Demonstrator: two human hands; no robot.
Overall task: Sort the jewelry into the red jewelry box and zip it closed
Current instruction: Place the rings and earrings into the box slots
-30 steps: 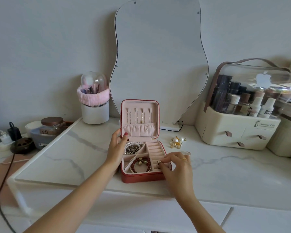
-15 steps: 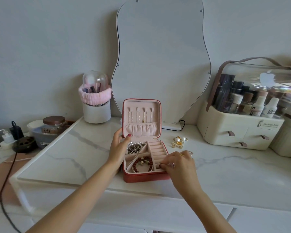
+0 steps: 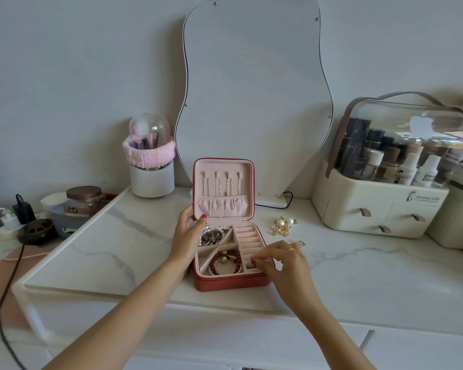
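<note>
- Two bare forearms come in from the lower edge of the frame and meet at the red jewelry box [image 3: 231, 283], which sits open at lower centre on the white marble tabletop [image 3: 358, 276].
- The right hand [image 3: 281, 263], a ring on one finger, is curled over the box's near right corner; its fingertips [image 3: 255, 261] pinch a small ring [image 3: 248, 263] at the nearest slots of the ring rolls.
- The left hand [image 3: 189, 235] rests against the box's left side, fingers loosely straight, thumb touching the lower left edge of the upright lid [image 3: 223, 188].
- Inside the tray, a red bead bracelet [image 3: 225, 261] lies in the near left compartment; a tangle of pearl and dark pieces [image 3: 213, 235] fills the far left one.
- Thin chains hang on the pink lid lining above a gathered pocket.
- Right of the box, a small ring [image 3: 301, 244] lies just beyond the right hand, and a cluster of gold and pearl earrings [image 3: 282, 226] sits farther back.
- At the right of the frame stands a cream cosmetics organizer [image 3: 380, 209] with a clear lid.
- At the left of the frame, a white brush holder [image 3: 151, 180] wears a pink band; a brown-lidded jar [image 3: 84, 200] is further left.
- A wavy-edged mirror [image 3: 254, 89] stands against the wall behind the box.
</note>
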